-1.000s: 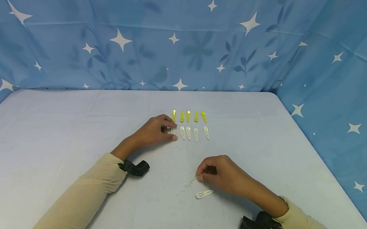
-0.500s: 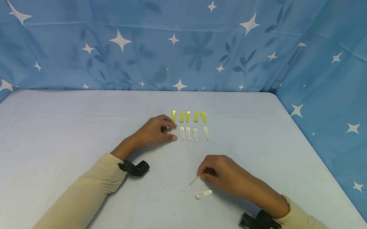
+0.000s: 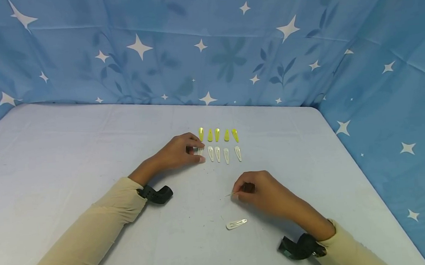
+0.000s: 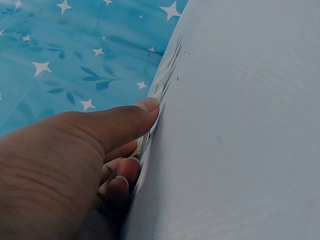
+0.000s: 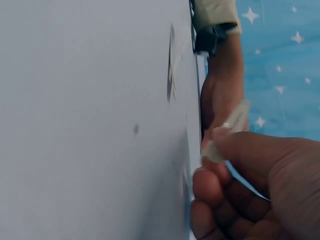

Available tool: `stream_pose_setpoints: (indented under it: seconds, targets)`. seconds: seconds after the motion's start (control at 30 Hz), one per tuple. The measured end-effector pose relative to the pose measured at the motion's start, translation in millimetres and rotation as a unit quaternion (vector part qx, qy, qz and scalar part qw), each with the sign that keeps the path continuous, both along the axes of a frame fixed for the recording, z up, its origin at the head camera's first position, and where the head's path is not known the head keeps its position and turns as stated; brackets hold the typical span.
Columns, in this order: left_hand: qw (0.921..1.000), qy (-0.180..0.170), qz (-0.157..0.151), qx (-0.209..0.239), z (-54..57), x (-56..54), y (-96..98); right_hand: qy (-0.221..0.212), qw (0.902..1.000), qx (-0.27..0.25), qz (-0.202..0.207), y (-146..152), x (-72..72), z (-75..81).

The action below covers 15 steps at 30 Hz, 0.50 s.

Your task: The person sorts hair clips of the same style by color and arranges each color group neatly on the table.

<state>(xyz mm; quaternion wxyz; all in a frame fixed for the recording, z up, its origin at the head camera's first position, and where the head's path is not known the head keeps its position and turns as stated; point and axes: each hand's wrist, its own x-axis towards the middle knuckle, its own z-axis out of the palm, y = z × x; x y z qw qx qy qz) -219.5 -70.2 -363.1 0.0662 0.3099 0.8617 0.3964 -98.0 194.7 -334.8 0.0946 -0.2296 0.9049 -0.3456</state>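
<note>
In the head view my left hand [image 3: 178, 152] rests at the left end of a row of white snap hair clips [image 3: 218, 154], thumb and index finger curled around the end white hair clip [image 3: 200, 151]. The left wrist view shows the row edge-on past the thumb. My right hand [image 3: 265, 193] pinches another white hair clip [image 5: 241, 114] between thumb and index finger, just above the table. It looks thin and edge-on from the head and blurred at the right wrist. One loose white hair clip [image 3: 236, 224] lies flat below the right hand.
Several yellow hair clips [image 3: 217, 135] lie in a row behind the white ones. The white table [image 3: 104, 132] carries small dark specks. A blue star-patterned curtain [image 3: 175, 35] hangs along the back and right edges.
My right hand has lifted the pinched white hair clip and moved it slightly forward, away from the loose clip on the table. The left hand has stayed in place.
</note>
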Motion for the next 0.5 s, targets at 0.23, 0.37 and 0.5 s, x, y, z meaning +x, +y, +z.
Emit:
stream_pose_setpoints:
  seconds: [0.23, 0.37, 0.5]
  targets:
    - [1.0, 0.001, -0.001, 0.0, -0.8, -0.2, -0.7, 0.003, 0.9965, -0.068, -0.048, 9.8, -13.1, 0.2]
    - [1.0, 0.003, -0.001, 0.005, -0.9, -0.1, -0.9, -0.006, 0.9943, -0.089, -0.058, 11.7, -18.3, 2.4]
    - [0.9999, 0.006, 0.0, 0.01, 1.0, 1.9, -0.4, -0.006, 0.9931, -0.097, -0.067, 13.3, -24.2, -0.4]
